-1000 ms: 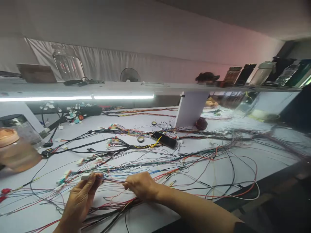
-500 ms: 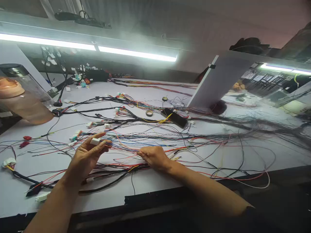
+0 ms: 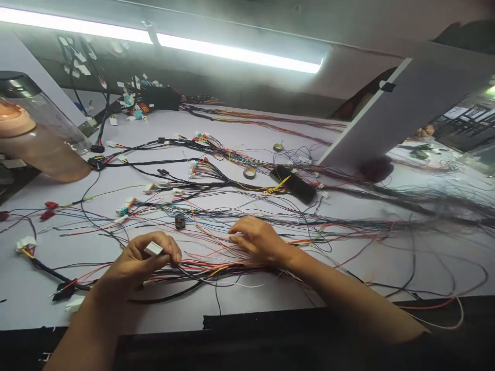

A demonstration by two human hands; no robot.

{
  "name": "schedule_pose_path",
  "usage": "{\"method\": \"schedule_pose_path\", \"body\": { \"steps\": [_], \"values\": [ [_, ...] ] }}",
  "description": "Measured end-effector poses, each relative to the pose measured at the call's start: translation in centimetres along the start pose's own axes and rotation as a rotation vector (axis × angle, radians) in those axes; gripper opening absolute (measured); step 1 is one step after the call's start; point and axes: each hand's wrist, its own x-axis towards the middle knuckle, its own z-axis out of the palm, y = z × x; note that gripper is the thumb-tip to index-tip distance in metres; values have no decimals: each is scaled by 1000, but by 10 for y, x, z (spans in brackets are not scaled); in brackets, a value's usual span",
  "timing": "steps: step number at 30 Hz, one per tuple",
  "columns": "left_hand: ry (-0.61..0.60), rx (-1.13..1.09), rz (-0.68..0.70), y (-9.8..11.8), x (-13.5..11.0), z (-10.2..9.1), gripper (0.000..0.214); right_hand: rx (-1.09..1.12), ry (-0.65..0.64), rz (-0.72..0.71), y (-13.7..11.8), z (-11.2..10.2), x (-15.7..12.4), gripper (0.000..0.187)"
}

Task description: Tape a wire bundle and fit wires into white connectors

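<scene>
My left hand [image 3: 145, 260] is closed around a small white connector housing [image 3: 153, 249], pinched between thumb and fingers. From it a few loose wires [image 3: 201, 279], among them black, white and blue ones, trail right across the table. My right hand [image 3: 257, 239] hovers over the wire bundle in the middle, thumb and forefinger a little apart with nothing visible between them. Its other fingers are partly hidden. Red and thin dark wires run beneath it. A small black connector [image 3: 180, 221] lies between the two hands, farther back.
Long wire harnesses [image 3: 216, 184] cross the white table [image 3: 162, 317]. A black phone [image 3: 294, 184] and a tape roll [image 3: 249, 172] lie among them. A large bottle [image 3: 42, 139] stands left, an upright white panel [image 3: 367, 113] right. A light tube [image 3: 240, 54] hangs above.
My right hand has let go of the wires and moved slightly right. My left hand, still gripping the connector, has come lower and nearer. The black connector now shows; the view has shifted.
</scene>
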Motion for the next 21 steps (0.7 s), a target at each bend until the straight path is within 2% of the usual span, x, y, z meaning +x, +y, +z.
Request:
{"method": "schedule_pose_path", "body": {
  "steps": [3,9,13,16,18,21],
  "values": [
    [-30,-51,-36,-6,-2,-3,4,-117,16,-33,-1,7,16,20],
    [-65,-111,-84,-11,-1,-6,3,-273,-1,15,-3,19,49,41],
    [-93,-92,-113,-13,1,-10,4,-366,-56,23,-2,29,67,37],
    [-119,-36,-112,-15,1,-15,5,-423,-104,30,1,34,76,23],
    [-124,4,-101,-16,0,-17,6,-432,-140,32,2,37,78,15],
    [-129,58,-82,-16,0,-17,5,-397,-135,31,4,38,74,14]
  ]
}}
